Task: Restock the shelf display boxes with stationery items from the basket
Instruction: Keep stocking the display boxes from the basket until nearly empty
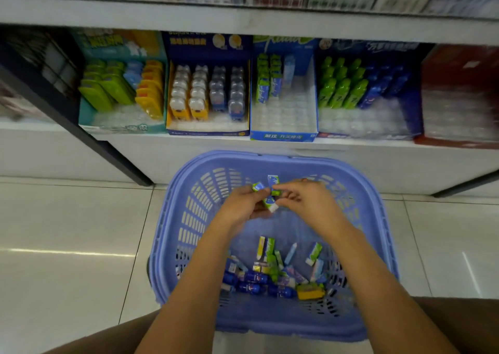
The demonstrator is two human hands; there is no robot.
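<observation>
We are holding both hands together over the far half of the basket (172,232), which is sitting on the tiled floor (67,245) in front of the shelf (243,21). Our left hand (240,205) is curling around a few small green-and-blue erasers (270,201), one of them poking out at its fingertips toward 11 o'clock. Our right hand (305,199) is pinching another of the same erasers, which is sticking up toward 12 o'clock, and the two hands are touching at the bundle. How many erasers we are gripping in all, we cannot tell.

Below our wrists, toward 6 o'clock in the basket, loose stock (272,272) is lying in a heap: more green-and-blue erasers, dark blue bottle-shaped pieces and a yellow block at the 5 o'clock side.

On the shelf at 12 o'clock from our hands, a blue display box (283,136) is standing with matching green-and-blue erasers filling only its back rows, its front rows showing a bare clear tray. At 11 o'clock, a dark blue box (208,132) is holding rows of white and grey bear-shaped items. At 10 o'clock, a teal box (121,128) is carrying green and yellow packs. At 1 o'clock, another box (370,134) is holding green and blue bottle shapes, and a red box (459,137) is sitting at 2 o'clock, too blurred to read.
</observation>
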